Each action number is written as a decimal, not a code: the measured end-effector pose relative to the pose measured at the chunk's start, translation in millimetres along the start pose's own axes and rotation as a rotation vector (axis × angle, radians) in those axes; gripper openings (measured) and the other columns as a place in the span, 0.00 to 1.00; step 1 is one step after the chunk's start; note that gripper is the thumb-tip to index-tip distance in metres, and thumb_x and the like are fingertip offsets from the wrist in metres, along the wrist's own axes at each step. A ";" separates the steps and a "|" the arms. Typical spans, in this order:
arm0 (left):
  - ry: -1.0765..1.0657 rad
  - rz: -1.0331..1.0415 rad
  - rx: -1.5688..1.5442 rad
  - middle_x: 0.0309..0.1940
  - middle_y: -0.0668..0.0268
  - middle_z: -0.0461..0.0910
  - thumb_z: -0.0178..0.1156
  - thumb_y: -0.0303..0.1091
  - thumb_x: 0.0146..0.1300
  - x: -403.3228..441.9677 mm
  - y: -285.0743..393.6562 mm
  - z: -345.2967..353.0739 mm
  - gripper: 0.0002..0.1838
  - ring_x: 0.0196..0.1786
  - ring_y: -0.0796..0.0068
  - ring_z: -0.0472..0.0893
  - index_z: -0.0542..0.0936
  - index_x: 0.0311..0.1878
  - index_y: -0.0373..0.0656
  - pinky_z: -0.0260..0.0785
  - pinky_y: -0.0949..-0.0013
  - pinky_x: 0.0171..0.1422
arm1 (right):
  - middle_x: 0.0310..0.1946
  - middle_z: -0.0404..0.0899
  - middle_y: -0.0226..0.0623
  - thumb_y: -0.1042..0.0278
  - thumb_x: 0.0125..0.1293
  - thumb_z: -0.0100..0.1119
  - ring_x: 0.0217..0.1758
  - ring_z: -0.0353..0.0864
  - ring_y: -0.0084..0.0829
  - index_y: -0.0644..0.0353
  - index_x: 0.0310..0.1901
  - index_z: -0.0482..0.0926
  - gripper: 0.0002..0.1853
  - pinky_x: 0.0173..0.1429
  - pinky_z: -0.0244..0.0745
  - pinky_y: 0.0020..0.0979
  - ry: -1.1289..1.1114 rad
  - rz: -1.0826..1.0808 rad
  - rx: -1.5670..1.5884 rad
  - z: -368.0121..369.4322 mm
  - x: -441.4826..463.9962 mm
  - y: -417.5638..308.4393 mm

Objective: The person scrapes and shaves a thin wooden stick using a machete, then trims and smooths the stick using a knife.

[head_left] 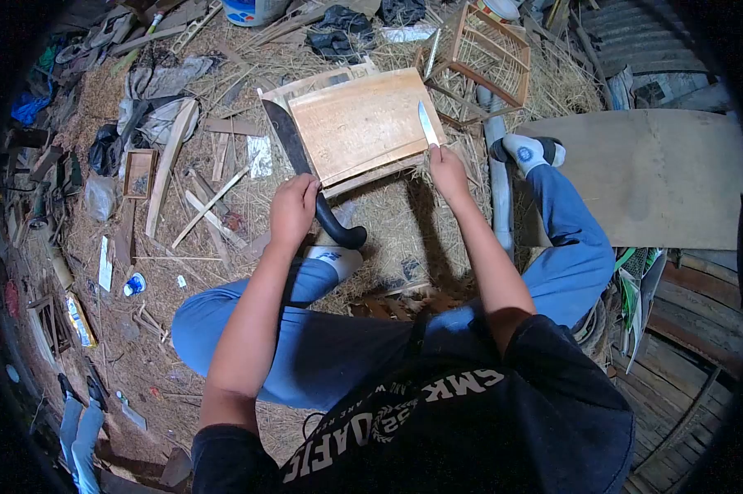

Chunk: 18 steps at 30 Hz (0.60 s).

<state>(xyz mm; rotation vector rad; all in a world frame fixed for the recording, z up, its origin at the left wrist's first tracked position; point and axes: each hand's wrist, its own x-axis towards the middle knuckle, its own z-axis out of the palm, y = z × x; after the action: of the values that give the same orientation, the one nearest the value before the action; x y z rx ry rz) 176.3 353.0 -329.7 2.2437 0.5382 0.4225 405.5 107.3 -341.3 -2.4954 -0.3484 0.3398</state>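
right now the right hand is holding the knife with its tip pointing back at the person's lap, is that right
Not quite: the tip is pointing the wrong way in your account. The head view shows the knife with its tip pointing away from the person's lap. The right hand is indeed holding it.

Board (356, 115) brightly lit | dark shadow (426, 216) below | edges curved, dim | corners black
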 end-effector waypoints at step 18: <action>-0.059 -0.182 -0.100 0.28 0.49 0.79 0.60 0.34 0.71 -2.4 4.0 3.3 0.08 0.33 0.45 0.80 0.81 0.39 0.39 0.72 0.51 0.40 | 0.30 0.81 0.63 0.50 0.80 0.46 0.38 0.81 0.65 0.68 0.34 0.80 0.27 0.44 0.73 0.57 0.063 0.059 0.075 32.3 -22.9 -1.8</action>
<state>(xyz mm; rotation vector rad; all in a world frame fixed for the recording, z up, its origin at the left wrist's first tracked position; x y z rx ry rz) 176.7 347.3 -329.2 2.0836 0.6692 0.2833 373.6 118.2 -362.1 -2.4398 -0.2330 0.2924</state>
